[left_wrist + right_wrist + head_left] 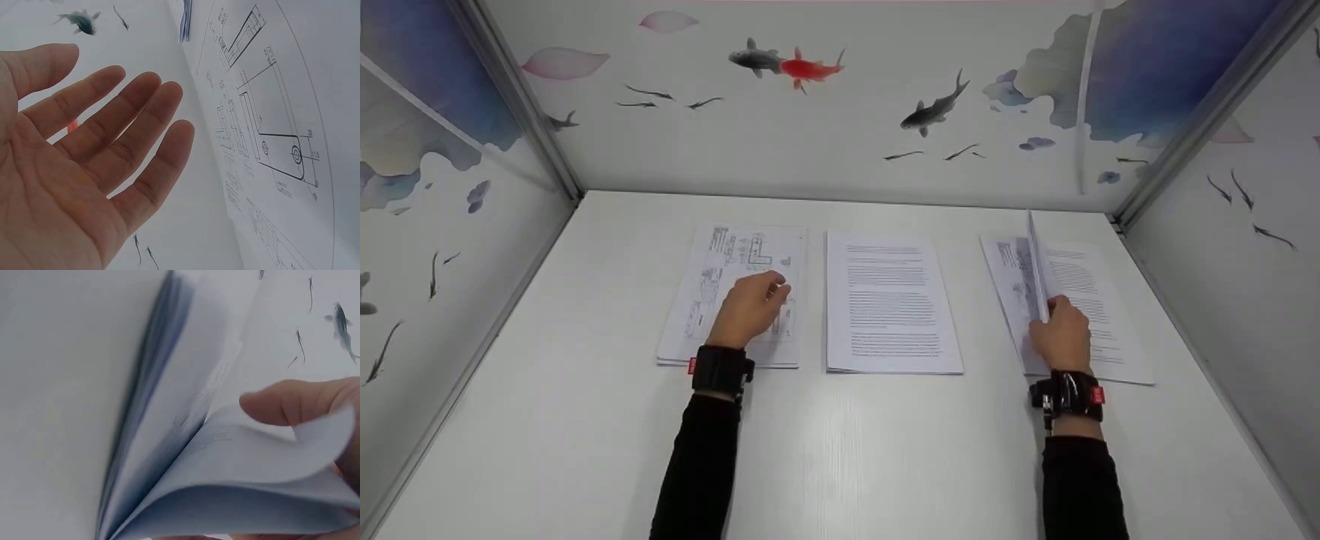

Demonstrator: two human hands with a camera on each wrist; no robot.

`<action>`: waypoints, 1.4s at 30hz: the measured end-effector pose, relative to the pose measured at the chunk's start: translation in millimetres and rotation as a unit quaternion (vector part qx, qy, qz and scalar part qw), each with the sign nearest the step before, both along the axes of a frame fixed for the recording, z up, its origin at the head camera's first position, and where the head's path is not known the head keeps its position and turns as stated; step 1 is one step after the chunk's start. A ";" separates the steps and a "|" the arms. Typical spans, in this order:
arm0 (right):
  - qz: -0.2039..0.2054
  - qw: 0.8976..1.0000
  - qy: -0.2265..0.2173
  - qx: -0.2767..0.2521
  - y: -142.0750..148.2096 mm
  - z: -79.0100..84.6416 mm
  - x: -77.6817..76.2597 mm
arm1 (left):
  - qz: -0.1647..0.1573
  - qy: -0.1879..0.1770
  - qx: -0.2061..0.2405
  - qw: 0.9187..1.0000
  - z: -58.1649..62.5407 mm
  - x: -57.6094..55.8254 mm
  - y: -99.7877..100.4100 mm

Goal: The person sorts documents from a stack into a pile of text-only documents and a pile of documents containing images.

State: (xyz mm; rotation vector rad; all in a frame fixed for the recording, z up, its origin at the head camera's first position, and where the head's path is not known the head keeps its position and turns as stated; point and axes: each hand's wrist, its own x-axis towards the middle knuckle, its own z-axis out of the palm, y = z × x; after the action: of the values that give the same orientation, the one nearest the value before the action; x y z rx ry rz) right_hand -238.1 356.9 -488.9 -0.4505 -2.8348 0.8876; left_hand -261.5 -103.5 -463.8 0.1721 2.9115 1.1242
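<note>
Right hand (1063,335) grips pages (253,455) bearing illegible print (216,437)

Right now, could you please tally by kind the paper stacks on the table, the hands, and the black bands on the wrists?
Paper stacks: 3 (left stack, middle stack, right stack)
Hands: 2 (left hand, right hand)
Black wristbands: 2 (left wristband, right wristband)
Total: 7
</note>
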 end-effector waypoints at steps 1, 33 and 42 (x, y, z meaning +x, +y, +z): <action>-0.002 1.000 0.007 -0.003 0.7 -0.3 -0.2 | -0.001 0.003 -0.003 1.000 -0.5 0.1 0.7; 0.077 0.977 0.188 0.065 -66.2 20.3 -1.3 | -0.092 0.045 0.063 0.993 12.8 7.7 52.0; 0.124 0.959 0.243 0.075 -119.1 25.6 9.4 | -0.124 0.064 0.110 0.984 21.6 16.1 67.4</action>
State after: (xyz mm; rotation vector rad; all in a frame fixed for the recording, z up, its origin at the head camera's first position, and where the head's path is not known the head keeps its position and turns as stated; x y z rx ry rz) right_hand -228.8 237.7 -463.4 0.1347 -2.4984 0.6928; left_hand -245.4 -36.0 -442.3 0.6133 2.7578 1.4316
